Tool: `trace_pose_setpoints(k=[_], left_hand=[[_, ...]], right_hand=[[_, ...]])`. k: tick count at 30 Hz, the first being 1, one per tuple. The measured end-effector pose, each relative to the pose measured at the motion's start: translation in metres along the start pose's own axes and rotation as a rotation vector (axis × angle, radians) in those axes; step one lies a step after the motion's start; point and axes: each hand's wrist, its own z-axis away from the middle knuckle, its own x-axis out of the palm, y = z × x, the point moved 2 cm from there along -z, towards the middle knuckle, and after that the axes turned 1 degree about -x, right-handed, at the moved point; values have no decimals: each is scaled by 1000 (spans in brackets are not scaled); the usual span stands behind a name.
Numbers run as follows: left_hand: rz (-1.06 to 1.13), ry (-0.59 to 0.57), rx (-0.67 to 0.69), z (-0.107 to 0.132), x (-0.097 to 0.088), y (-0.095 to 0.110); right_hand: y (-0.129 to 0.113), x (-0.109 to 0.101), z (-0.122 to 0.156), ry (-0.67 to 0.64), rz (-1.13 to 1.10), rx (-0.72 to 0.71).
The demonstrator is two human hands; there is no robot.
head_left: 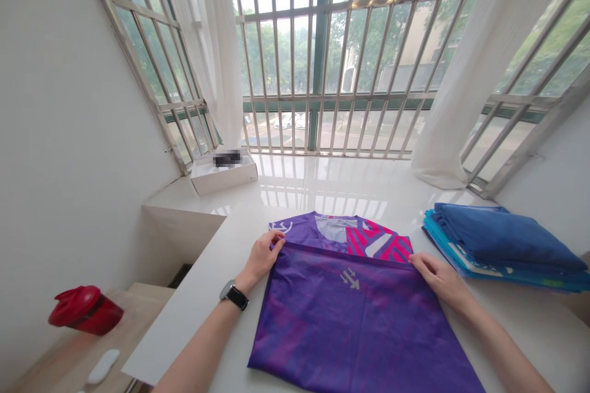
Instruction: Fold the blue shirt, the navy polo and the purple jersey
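A purple sports shirt [354, 313] with a pink patterned shoulder lies on the white table, its lower part folded up so the hem crosses below the collar. My left hand [267, 252], with a watch on the wrist, pinches the left corner of the folded edge. At the right end of that edge, my right hand [433, 273] pinches the other corner between thumb and fingers. The grey collar lining and both shoulders show beyond the fold. Small grey arrow marks sit on the folded-over part.
A stack of folded blue clothes [507, 242] stands to the right. On the sill at the back left is a white box [225, 178] with a blurred dark item. A red bottle [87, 310] and a white object [104, 366] lie lower left. White curtains [445, 135] hang by the barred window.
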Motion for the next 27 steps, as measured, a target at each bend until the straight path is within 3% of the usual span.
trace_pose_setpoints(k=[11,18,23,27], left_hand=[[-39,16,-3,0,-1,0],[-361,-53,-93,7,-12,6],[-406,-126,-140,10,-16,12],[-454,-121,-146,11,-17,12]], right_hand=[[17,2,1,120,133,84],[29,-1,11,44,134,123],[28,-4,12,-3,85,161],[26,-5,12,-55,44,204]])
